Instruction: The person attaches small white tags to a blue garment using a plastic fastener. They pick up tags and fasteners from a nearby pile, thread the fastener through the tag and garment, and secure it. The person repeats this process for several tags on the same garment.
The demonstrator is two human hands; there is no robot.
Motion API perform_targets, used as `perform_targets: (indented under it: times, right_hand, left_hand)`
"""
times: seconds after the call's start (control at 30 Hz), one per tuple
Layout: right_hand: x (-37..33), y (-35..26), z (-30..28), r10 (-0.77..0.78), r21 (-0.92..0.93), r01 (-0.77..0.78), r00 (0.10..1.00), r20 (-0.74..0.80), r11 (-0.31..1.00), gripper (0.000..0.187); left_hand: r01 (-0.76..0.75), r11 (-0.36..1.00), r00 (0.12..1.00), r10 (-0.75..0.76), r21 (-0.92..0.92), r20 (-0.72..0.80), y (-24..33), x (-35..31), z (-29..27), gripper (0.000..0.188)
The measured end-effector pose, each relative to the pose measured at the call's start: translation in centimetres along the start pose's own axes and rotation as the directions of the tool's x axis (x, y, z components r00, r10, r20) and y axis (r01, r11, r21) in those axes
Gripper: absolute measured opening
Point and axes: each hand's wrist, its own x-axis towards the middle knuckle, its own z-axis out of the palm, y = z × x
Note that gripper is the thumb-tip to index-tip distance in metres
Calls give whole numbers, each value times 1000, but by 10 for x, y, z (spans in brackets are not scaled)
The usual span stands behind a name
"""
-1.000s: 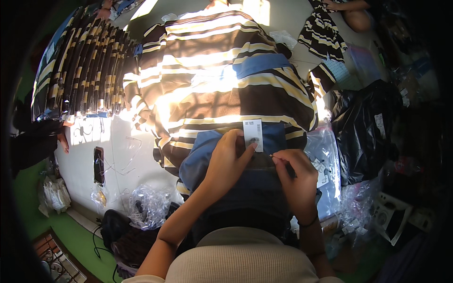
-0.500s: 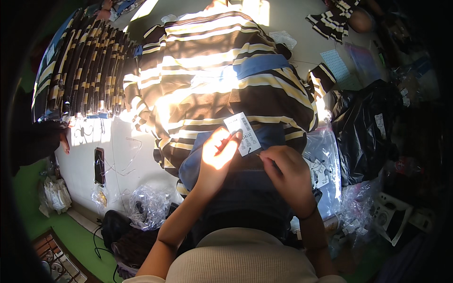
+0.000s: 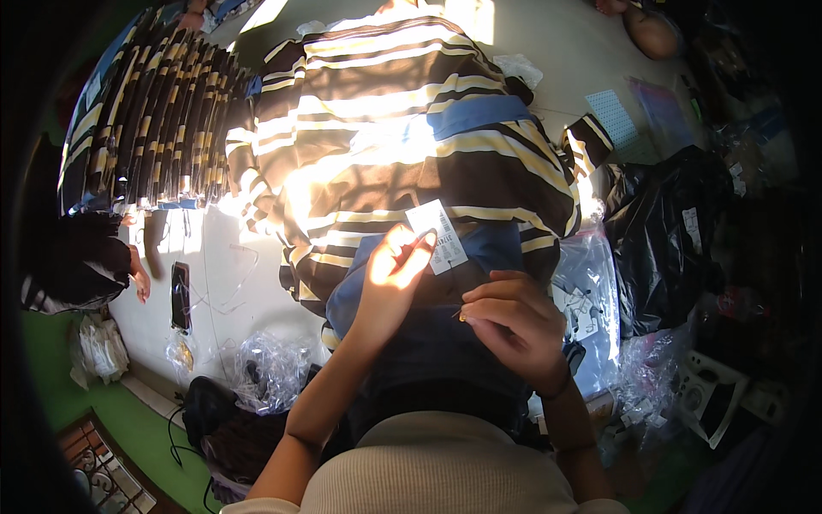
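My left hand [image 3: 396, 267] pinches a white hang tag [image 3: 438, 240] with a barcode between thumb and fingers. A thin dark string comes off the tag's lower end. To the right of the tag and a little lower, my right hand [image 3: 514, 325] is closed with its fingertips around a tiny gold-coloured piece [image 3: 463, 317], too small to make out fully. Both hands are over a blue cloth [image 3: 501, 247] at the near end of a brown, cream and black striped garment [image 3: 377, 176] spread out in front of me. Strong sunlight washes out parts of the cloth and my left fingers.
At the far left stands a row of folded striped garments [image 3: 163, 120] in clear sleeves. Another person's hand [image 3: 139, 274] is near a phone [image 3: 180, 295]. Crumpled clear plastic [image 3: 272, 368] lies at left. On the right are a black plastic bag [image 3: 659, 231] and loose tags [image 3: 582, 313] on clear plastic.
My right hand has moved down and slightly left, away from the tag. The tag has shifted slightly up. Another person's hand shows more at left; a striped cloth at the far right has left view.
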Motion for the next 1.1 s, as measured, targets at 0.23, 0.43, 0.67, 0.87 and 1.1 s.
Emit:
perform_targets:
  times: [0.23,0.43,0.67,0.87,1.1]
  right_hand:
    - [13,1,-27,348,536,-50,810,-472,843,12]
    - [18,-18,-39,440,423,-313,864,-244,850,8]
    - [-2,-26,-22,293,-396,-47,754,588,917,12]
    - [-18,-33,-44,464,-508,-185,729,503,841,11]
    - [-29,-30,-42,378,-394,-233,859,346,889,13]
  left_hand:
    - [313,939,924,-267,-141,272,5,-29,-28,33]
    - [681,683,724,-575,-264,380,4,-85,-28,39]
    - [653,438,700,-661,-618,271,3,-102,-33,41]
    - [596,456,741,-629,-661,235,2,-98,-30,33]
    - [581,520,766,-610,-626,203,6,-94,-18,34]
